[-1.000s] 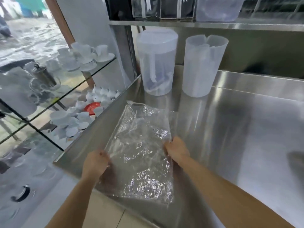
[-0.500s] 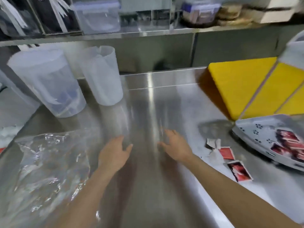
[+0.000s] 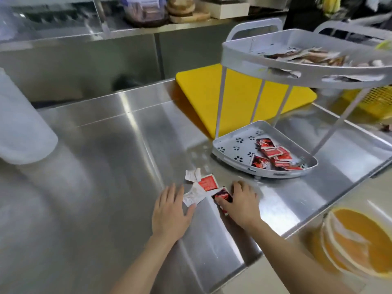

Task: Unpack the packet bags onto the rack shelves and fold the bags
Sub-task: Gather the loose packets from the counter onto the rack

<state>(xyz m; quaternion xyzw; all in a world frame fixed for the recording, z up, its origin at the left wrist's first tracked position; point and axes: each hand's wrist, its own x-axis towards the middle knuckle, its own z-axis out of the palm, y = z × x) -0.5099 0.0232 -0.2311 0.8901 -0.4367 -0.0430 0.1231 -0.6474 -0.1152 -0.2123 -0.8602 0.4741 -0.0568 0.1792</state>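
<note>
Resting flat on the steel desk (image 3: 95,166), the left hand (image 3: 169,211) has an open grip, with its fingers straight and its thumb touching a white packet (image 3: 194,196). Just to its right, the right hand (image 3: 241,202) curls its grip round a dark red packet (image 3: 222,195) that lies on the desk. Off the desk's near right edge sits a stack of orange bowls (image 3: 358,242). Just beyond the hands lie a bright red packet (image 3: 209,183) and two small white packets (image 3: 193,174), loose on the steel. Farther on, the white rack's lower shelf (image 3: 233,145) holds a heap of red packets (image 3: 273,155), and its upper shelf (image 3: 244,54) carries brownish packets (image 3: 307,56). Behind the rack lies a yellow board (image 3: 201,88). A translucent jug (image 3: 21,124) stands at the far left.
</note>
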